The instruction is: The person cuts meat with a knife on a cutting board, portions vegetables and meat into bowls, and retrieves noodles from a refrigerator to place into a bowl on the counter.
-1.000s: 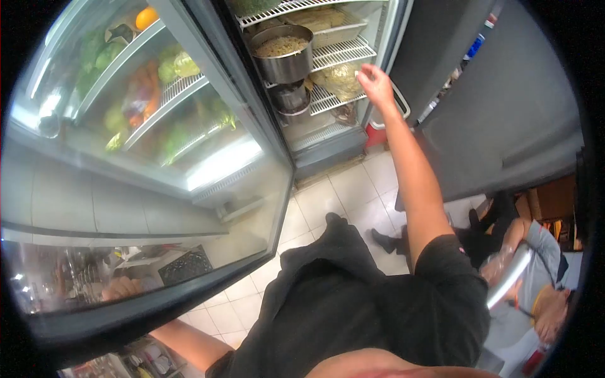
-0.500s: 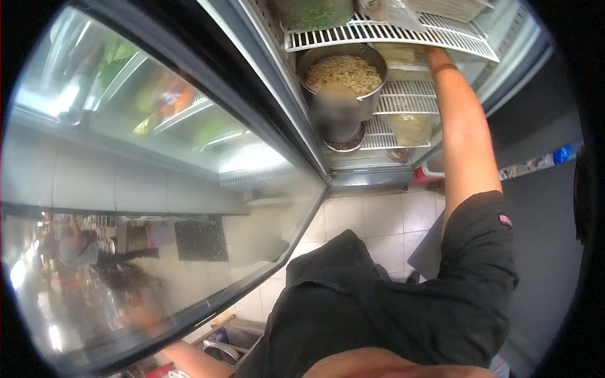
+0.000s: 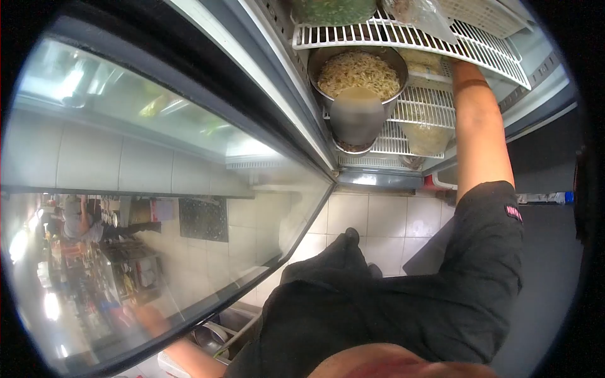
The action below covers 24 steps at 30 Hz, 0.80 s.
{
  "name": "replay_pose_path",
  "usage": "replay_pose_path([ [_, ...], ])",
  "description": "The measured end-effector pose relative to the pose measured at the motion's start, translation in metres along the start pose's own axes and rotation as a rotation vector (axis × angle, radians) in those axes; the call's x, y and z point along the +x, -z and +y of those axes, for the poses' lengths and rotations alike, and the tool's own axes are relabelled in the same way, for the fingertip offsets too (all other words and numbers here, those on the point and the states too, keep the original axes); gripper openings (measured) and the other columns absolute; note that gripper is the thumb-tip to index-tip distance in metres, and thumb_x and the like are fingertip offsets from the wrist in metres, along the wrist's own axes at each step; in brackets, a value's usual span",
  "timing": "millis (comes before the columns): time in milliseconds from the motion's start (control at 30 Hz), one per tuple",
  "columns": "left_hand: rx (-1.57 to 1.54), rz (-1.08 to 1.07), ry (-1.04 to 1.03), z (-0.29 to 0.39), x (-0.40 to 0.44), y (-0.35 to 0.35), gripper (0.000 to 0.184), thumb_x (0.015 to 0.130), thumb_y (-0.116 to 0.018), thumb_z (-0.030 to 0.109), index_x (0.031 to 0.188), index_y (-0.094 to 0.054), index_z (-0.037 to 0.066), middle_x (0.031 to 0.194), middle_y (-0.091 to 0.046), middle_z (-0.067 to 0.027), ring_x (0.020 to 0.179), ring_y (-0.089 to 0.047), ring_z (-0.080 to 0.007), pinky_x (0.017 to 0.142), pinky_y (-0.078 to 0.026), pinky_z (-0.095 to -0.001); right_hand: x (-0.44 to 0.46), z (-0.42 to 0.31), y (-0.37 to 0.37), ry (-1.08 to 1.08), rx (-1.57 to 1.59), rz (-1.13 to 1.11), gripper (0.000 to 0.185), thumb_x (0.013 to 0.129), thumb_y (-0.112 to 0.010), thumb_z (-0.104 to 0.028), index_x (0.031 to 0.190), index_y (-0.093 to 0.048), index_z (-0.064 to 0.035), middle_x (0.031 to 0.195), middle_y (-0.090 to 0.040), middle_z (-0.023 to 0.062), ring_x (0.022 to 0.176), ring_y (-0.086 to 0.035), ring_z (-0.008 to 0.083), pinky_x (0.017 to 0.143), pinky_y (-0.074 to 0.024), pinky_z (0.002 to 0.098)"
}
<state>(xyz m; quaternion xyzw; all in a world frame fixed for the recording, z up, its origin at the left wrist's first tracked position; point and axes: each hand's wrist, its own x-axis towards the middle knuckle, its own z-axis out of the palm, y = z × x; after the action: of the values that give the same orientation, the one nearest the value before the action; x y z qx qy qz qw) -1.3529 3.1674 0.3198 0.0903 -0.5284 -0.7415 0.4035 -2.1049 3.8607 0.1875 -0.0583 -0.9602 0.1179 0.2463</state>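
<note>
My right arm reaches into an open glass-door fridge, and my right hand (image 3: 465, 70) goes in under the upper white wire shelf (image 3: 403, 38). Its fingers are hidden there, near a pale wrapped pack (image 3: 422, 61). To its left stands a large metal pot (image 3: 403, 75) full of pale shredded food (image 3: 359, 75). A dark grey container (image 3: 358, 120), blurred, appears in front of the pot. My left forearm reaches to the edge of the glass door (image 3: 252, 239). My left hand (image 3: 146, 318) shows only as a blur at the glass, its fingers unclear.
A bag of green food (image 3: 334, 11) and a clear plastic bag (image 3: 422, 16) lie on the upper shelf. Lower down sits a bag of yellowish food (image 3: 425, 135). Metal pans (image 3: 211, 337) stand below the door. The floor is tiled (image 3: 346, 211).
The view has shifted, so the shelves sit slightly lower and farther right. My right hand remains under the upper shelf, and my left arm stays at the door.
</note>
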Motion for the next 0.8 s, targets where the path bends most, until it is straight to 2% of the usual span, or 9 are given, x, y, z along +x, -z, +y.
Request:
replay_pose_path([
  [267, -0.075, -0.135, 0.110, 0.001, 0.003, 0.018, 0.027, 0.097, -0.046, 0.034, 0.079, -0.050, 0.014, 0.060, -0.044, 0.0006, 0.053, -0.041, -0.0146, 0.049, -0.035, -0.0326, -0.054, 0.006, 0.036, -0.029, 0.082, 0.103, 0.064, 0.067, -0.073, -0.046, 0.115, -0.062, -0.0058, 0.114, -0.063, 0.0202, 0.104, -0.060, 0.0383, 0.089, -0.0474, 0.0448],
  [400, -0.215, -0.349, 0.228, 0.002, 0.017, 0.030, 0.027, 0.097, -0.046, 0.035, 0.080, -0.051, 0.015, 0.060, -0.045, 0.0010, 0.053, -0.042, -0.0146, 0.050, -0.037, -0.0329, -0.112, 0.007, 0.078, -0.103, 0.175, 0.244, 0.063, 0.066, -0.074, -0.045, 0.114, -0.062, -0.0055, 0.112, -0.064, 0.0201, 0.101, -0.061, 0.0388, 0.087, -0.0480, 0.0454],
  [467, -0.304, -0.510, 0.305, 0.001, 0.027, 0.028, 0.027, 0.097, -0.046, 0.036, 0.080, -0.051, 0.015, 0.060, -0.045, 0.0012, 0.053, -0.043, -0.0146, 0.051, -0.037, -0.0330, -0.164, 0.003, 0.104, -0.196, 0.184, 0.337, 0.063, 0.065, -0.075, -0.045, 0.113, -0.062, -0.0054, 0.110, -0.064, 0.0201, 0.100, -0.061, 0.0391, 0.086, -0.0484, 0.0457],
  [533, -0.340, -0.690, 0.260, -0.001, 0.028, -0.003, 0.032, 0.099, -0.040, 0.039, 0.082, -0.050, 0.014, 0.056, -0.041, 0.0015, 0.048, -0.037, -0.0134, 0.045, -0.033, -0.0309, -0.228, -0.001, 0.124, -0.321, 0.112, 0.438, 0.058, 0.061, -0.076, -0.039, 0.102, -0.062, 0.0002, 0.096, -0.067, 0.0210, 0.087, -0.065, 0.0361, 0.077, -0.0506, 0.0452],
  [600, -0.380, -0.741, 0.192, -0.010, 0.026, -0.004, 0.032, 0.101, -0.035, 0.036, 0.085, -0.049, 0.012, 0.053, -0.038, 0.0006, 0.044, -0.032, -0.0131, 0.042, -0.030, -0.0294, -0.322, -0.030, 0.151, -0.358, 0.520, 0.503, 0.052, 0.060, -0.079, -0.031, 0.098, -0.061, -0.0008, 0.092, -0.067, 0.0192, 0.084, -0.065, 0.0322, 0.076, -0.0506, 0.0426],
  [633, -0.441, -0.763, 0.199, -0.010, 0.020, -0.012, 0.030, 0.100, -0.036, 0.034, 0.085, -0.049, 0.011, 0.053, -0.038, 0.0002, 0.043, -0.032, -0.0132, 0.041, -0.030, -0.0294, -0.368, -0.034, 0.149, -0.371, 0.589, 0.501, 0.048, 0.058, -0.080, -0.025, 0.095, -0.060, -0.0012, 0.090, -0.066, 0.0166, 0.082, -0.064, 0.0289, 0.076, -0.0502, 0.0399],
  [733, -0.816, -0.914, 0.321, -0.020, 0.015, -0.013, 0.026, 0.098, -0.042, 0.028, 0.087, -0.052, 0.007, 0.055, -0.044, -0.0019, 0.046, -0.038, -0.0127, 0.042, -0.033, -0.0303, -0.527, -0.047, 0.111, -0.446, 0.607, 0.205, 0.039, 0.067, -0.074, -0.021, 0.095, -0.059, 0.0007, 0.092, -0.066, 0.0185, 0.083, -0.064, 0.0304, 0.075, -0.0495, 0.0412],
  [767, -1.063, -0.824, 0.456, -0.024, 0.005, -0.013, 0.027, 0.097, -0.044, 0.030, 0.089, -0.054, 0.006, 0.056, -0.046, -0.0014, 0.050, -0.042, -0.0142, 0.044, -0.035, -0.0306, -0.588, -0.063, 0.109, -0.552, 0.399, 0.078, 0.039, 0.067, -0.072, -0.022, 0.097, -0.060, -0.0003, 0.090, -0.066, 0.0180, 0.083, -0.064, 0.0311, 0.075, -0.0497, 0.0423],
  [800, -1.301, -0.718, 0.599, -0.026, -0.009, -0.015, 0.028, 0.096, -0.046, 0.031, 0.092, -0.056, 0.005, 0.057, -0.048, -0.0009, 0.054, -0.045, -0.0157, 0.047, -0.037, -0.0309, -0.640, -0.072, 0.111, -0.366, 0.552, -0.039, 0.039, 0.068, -0.072, -0.024, 0.099, -0.062, -0.0022, 0.092, -0.067, 0.0178, 0.086, -0.065, 0.0314, 0.076, -0.0498, 0.0434],
])
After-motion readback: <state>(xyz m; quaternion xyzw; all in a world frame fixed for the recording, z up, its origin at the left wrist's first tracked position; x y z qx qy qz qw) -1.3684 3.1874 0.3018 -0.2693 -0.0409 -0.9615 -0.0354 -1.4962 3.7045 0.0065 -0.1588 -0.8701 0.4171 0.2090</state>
